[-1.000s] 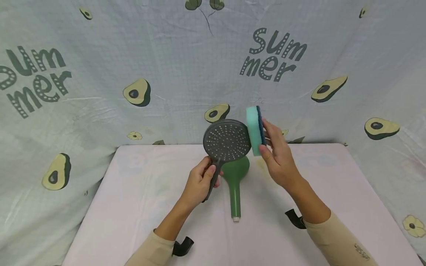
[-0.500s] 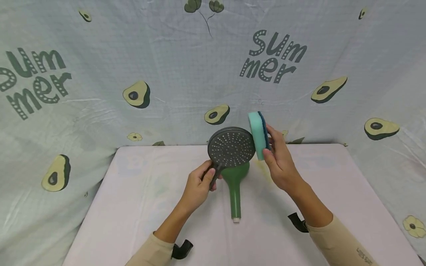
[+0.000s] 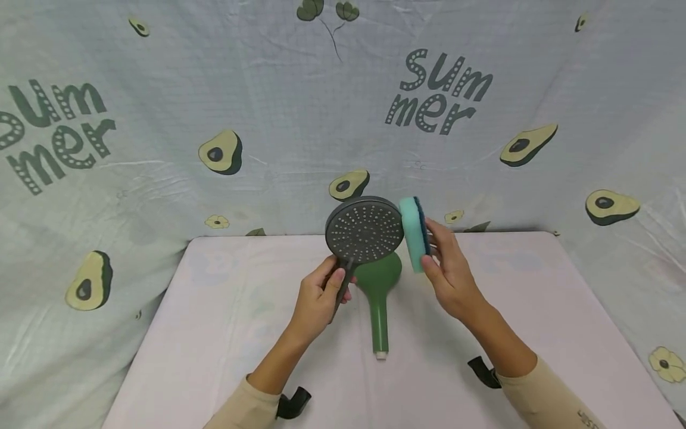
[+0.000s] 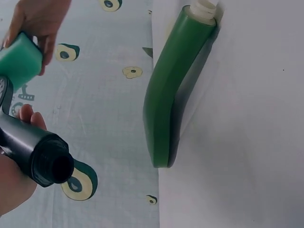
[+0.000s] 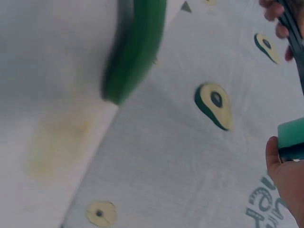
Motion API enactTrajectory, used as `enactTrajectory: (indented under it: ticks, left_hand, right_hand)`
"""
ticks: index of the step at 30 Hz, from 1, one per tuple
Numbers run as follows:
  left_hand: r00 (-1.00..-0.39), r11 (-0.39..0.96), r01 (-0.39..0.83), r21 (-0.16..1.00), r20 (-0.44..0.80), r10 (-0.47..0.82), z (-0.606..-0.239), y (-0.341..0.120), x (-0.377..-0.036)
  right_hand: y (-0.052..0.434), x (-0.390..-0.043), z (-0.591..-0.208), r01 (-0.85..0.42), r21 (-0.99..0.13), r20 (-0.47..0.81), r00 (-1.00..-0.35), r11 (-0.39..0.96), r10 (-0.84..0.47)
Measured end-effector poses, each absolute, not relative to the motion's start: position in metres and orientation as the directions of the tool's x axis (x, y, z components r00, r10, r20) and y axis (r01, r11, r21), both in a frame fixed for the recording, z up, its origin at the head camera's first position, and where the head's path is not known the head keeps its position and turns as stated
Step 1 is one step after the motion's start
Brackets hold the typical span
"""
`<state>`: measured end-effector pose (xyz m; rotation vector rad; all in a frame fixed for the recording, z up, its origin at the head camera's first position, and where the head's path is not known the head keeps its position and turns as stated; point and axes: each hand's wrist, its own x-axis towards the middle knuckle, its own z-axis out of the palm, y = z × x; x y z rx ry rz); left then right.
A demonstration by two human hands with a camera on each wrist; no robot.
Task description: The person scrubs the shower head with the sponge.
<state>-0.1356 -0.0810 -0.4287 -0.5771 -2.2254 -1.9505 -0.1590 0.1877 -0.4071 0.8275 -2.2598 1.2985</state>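
Note:
My left hand (image 3: 317, 298) grips the handle of a dark grey shower head (image 3: 365, 231), its round nozzle face turned toward the head camera. In the left wrist view the threaded handle end (image 4: 54, 164) of this shower head points out of the fist. A teal sponge (image 3: 411, 233) with a dark blue scouring side is pinched in my right hand (image 3: 451, 277). Its teal side stands against the right rim of the shower head. Below and behind them, a green shower head (image 3: 379, 310) lies on the table, partly covered by the grey one.
The pale table (image 3: 225, 322) ends at a hanging cloth (image 3: 289, 119) printed with avocados and lettering. Black wrist-camera mounts (image 3: 293, 403) stick out by both sleeves. In the right wrist view a yellowish patch (image 5: 61, 142) shows on the table near its edge.
My right hand has moved the sponge downward along the shower head's rim. The grey shower head dipped down and right, then came back up and left. The green shower head stayed put.

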Motion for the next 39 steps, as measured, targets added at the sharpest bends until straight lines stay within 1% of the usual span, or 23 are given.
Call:
enactTrajectory:
  ticks: [6, 9, 11, 15, 19, 22, 23, 25, 27, 29, 31, 33, 35, 37, 39]
  left_hand:
    - [-0.909, 0.161, 0.398, 0.903, 0.364, 0.205, -0.438, -0.083, -0.135]
    - [-0.903, 0.188, 0.414, 0.890, 0.376, 0.208, -0.441, -0.083, -0.134]
    - [-0.901, 0.215, 0.427, 0.878, 0.391, 0.189, -0.442, -0.082, -0.134]
    - [-0.894, 0.309, 0.448, 0.839, 0.424, 0.144, -0.439, -0.080, -0.132]
    - [-0.891, 0.399, 0.451, 0.798, 0.431, 0.144, -0.438, -0.078, -0.132]
    - [-0.887, 0.422, 0.457, 0.783, 0.435, 0.153, -0.438, -0.076, -0.134]
    - [-0.886, 0.419, 0.459, 0.783, 0.436, 0.156, -0.438, -0.076, -0.135]
    - [-0.884, 0.406, 0.465, 0.787, 0.440, 0.158, -0.437, -0.076, -0.136]
    - [-0.885, 0.379, 0.463, 0.801, 0.439, 0.154, -0.435, -0.077, -0.137]
    - [-0.890, 0.350, 0.455, 0.818, 0.433, 0.145, -0.434, -0.078, -0.137]
    - [-0.897, 0.317, 0.441, 0.840, 0.420, 0.135, -0.432, -0.079, -0.136]
    - [-0.907, 0.283, 0.422, 0.861, 0.401, 0.132, -0.432, -0.080, -0.135]
    - [-0.913, 0.266, 0.407, 0.874, 0.380, 0.149, -0.431, -0.081, -0.135]
    - [-0.911, 0.277, 0.409, 0.869, 0.370, 0.183, -0.430, -0.082, -0.134]
    - [-0.902, 0.299, 0.423, 0.855, 0.367, 0.228, -0.429, -0.084, -0.134]
  right_hand:
    - [0.197, -0.166, -0.368, -0.700, -0.457, 0.585, -0.701, 0.549, -0.408]
    - [0.195, -0.167, -0.351, -0.712, -0.341, 0.550, -0.681, 0.614, -0.484]
    - [0.193, -0.169, -0.343, -0.727, -0.251, 0.536, -0.654, 0.639, -0.534]
    - [0.185, -0.171, -0.328, -0.777, -0.072, 0.544, -0.556, 0.625, -0.629]
    - [0.172, -0.169, -0.318, -0.804, 0.110, 0.528, -0.451, 0.584, -0.720]
    - [0.164, -0.164, -0.316, -0.796, 0.240, 0.488, -0.397, 0.556, -0.777]
    - [0.162, -0.163, -0.316, -0.793, 0.261, 0.480, -0.388, 0.551, -0.787]
    - [0.161, -0.161, -0.317, -0.796, 0.248, 0.480, -0.394, 0.551, -0.784]
    - [0.163, -0.161, -0.318, -0.799, 0.179, 0.504, -0.426, 0.574, -0.751]
    - [0.169, -0.163, -0.322, -0.798, 0.063, 0.544, -0.476, 0.600, -0.691]
    - [0.177, -0.166, -0.330, -0.785, -0.096, 0.573, -0.546, 0.612, -0.611]
    - [0.186, -0.169, -0.341, -0.754, -0.256, 0.573, -0.623, 0.605, -0.533]
    - [0.194, -0.169, -0.349, -0.712, -0.391, 0.556, -0.687, 0.583, -0.467]
    - [0.200, -0.169, -0.353, -0.672, -0.479, 0.530, -0.735, 0.565, -0.424]
    - [0.203, -0.169, -0.353, -0.662, -0.493, 0.523, -0.744, 0.565, -0.416]
